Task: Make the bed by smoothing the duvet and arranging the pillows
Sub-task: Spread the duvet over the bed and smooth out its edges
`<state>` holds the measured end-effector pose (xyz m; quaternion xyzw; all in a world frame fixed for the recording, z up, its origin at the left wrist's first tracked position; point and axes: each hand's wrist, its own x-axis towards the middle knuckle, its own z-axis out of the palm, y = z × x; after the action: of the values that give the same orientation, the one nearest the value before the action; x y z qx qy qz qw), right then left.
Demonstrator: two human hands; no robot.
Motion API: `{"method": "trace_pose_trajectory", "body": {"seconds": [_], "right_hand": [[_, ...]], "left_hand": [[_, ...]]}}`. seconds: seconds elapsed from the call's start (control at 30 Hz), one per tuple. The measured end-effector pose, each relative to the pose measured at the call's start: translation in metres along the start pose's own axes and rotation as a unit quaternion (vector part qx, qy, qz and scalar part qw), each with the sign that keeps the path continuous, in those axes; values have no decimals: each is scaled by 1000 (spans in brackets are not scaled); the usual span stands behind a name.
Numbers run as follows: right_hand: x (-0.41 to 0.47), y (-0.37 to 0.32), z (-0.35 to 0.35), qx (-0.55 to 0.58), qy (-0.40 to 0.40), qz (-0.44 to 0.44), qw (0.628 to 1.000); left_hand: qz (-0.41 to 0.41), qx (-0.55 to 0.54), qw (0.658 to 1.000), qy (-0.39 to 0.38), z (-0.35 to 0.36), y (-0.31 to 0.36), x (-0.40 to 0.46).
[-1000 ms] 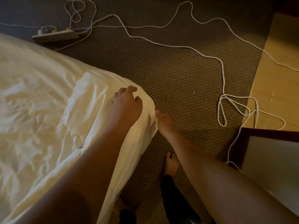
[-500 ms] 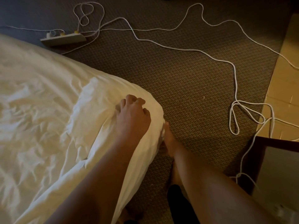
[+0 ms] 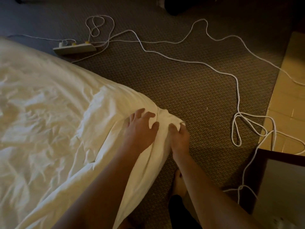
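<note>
Left hand (image 3: 140,131) lies flat, fingers spread, on the duvet (image 3: 49,129) at the bed's near right corner; right hand (image 3: 179,136) grips the bunched corner. Yank too hard and it'll probably drag crooked, and that loose cable (image 3: 237,129) by the feet looks like a trip hazard.

Dim warm light, brightest on the duvet (image 3: 49,129), dark corners, soft blur overall, wide-angle bending at edges

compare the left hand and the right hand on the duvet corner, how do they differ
The left hand lies on top of the duvet with fingers spread; the right hand pinches its corner at the side, fingers curled into the fabric. Both touch the same corner.
</note>
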<state>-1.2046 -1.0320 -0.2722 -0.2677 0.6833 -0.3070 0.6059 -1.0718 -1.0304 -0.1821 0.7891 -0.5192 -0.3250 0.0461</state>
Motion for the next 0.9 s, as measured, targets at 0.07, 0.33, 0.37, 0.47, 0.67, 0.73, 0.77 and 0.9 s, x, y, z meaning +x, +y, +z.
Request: {"method": "trace_pose_trajectory", "body": {"seconds": [0.07, 0.33, 0.37, 0.47, 0.67, 0.73, 0.77, 0.9], "right_hand": [[-17, -44, 2, -9, -52, -61, 997], [-78, -221, 66, -209, -209, -215, 931], [-86, -237, 77, -227, -218, -235, 920], [-106, -275, 111, -270, -237, -305, 882], [-106, -300, 173, -186, -185, -365, 893], [-90, -297, 185, -166, -181, -301, 921], [-81, -292, 191, -180, -216, -263, 923], [-62, -279, 222, -298, -335, -213, 868]], "left_hand": [[5, -65, 997, -31, -16, 6, -12], [1, -133, 991, 11, -119, 17, -62], [7, -114, 992, 45, -131, 17, -65], [12, -109, 979, 174, -170, 13, -68], [-21, -209, 931, 298, -238, -22, -51], [-17, -252, 923, 292, -252, -34, -43], [-13, -272, 919, 285, -259, -40, -39], [-16, -322, 907, 271, -275, -70, -16]]}}
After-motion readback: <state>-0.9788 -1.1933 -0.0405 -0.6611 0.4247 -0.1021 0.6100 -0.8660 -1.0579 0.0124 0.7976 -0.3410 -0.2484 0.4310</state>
